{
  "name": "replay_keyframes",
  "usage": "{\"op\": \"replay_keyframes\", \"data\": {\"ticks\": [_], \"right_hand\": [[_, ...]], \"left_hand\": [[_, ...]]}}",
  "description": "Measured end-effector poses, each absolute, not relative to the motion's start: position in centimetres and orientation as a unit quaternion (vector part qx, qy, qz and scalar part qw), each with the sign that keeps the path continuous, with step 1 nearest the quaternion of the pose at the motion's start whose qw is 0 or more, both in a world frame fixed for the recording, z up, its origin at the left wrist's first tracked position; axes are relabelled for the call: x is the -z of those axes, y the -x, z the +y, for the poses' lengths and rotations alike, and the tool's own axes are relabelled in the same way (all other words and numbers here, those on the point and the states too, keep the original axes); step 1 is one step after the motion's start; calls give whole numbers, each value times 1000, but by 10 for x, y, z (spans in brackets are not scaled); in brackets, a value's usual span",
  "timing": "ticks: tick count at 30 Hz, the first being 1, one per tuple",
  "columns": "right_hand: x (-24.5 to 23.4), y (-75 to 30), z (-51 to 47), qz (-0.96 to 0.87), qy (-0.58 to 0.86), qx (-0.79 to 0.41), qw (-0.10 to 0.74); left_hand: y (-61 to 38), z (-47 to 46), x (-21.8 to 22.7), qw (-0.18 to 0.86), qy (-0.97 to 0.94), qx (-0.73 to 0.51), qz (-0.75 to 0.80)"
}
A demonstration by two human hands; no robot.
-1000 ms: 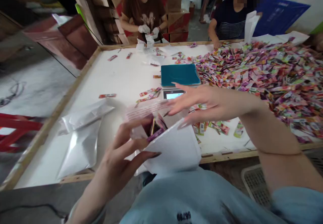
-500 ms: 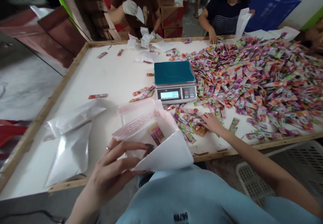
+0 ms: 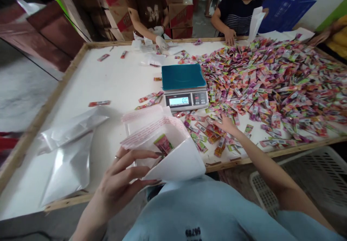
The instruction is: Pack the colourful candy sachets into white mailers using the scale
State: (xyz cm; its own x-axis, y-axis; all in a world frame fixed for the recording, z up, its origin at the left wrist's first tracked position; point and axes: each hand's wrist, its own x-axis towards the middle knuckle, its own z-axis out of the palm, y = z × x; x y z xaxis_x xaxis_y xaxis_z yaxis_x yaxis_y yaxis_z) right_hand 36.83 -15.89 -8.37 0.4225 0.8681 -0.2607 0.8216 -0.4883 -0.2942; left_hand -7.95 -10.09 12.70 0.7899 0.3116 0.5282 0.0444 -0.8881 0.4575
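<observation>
My left hand [image 3: 121,177] grips the edge of a white mailer bag [image 3: 180,163], holding its mouth apart. A few small colourful sachets [image 3: 163,144] show inside it, near my fingertips. My right hand [image 3: 227,124] rests with fingers spread on the loose sachets [image 3: 202,127] at the near edge of the main heap; nothing is visibly held in it. Just beyond the bag stands a digital scale [image 3: 184,77] with a bare blue-green plate and zeros on its display. Another white bag [image 3: 143,115] lies behind the one in my left hand.
A large heap of sachets [image 3: 260,74] covers the table's right side. Silvery pouches [image 3: 69,161] lie at left. A wooden rim [image 3: 43,116] edges the table. Across it, a gloved co-worker's hand [image 3: 162,42] and another co-worker's hand [image 3: 230,36] are near. A plastic basket [image 3: 322,172] stands below right.
My right hand has moved slightly away from me over the sachets, and some of them now lie closer to the near rim. The gloved co-worker's raised hand has come down to the table.
</observation>
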Motion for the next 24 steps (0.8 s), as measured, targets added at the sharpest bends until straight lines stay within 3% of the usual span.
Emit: {"op": "replay_keyframes", "data": {"ticks": [9, 18, 24], "right_hand": [[51, -386, -165, -518, 836, -168, 71], [75, -358, -208, -529, 822, -212, 4], [65, -338, -181, -554, 810, -188, 48]], "left_hand": [[80, -99, -121, 208, -925, -305, 90], [82, -97, -118, 212, -923, -302, 111], [81, -106, -116, 236, -910, -304, 152]]}}
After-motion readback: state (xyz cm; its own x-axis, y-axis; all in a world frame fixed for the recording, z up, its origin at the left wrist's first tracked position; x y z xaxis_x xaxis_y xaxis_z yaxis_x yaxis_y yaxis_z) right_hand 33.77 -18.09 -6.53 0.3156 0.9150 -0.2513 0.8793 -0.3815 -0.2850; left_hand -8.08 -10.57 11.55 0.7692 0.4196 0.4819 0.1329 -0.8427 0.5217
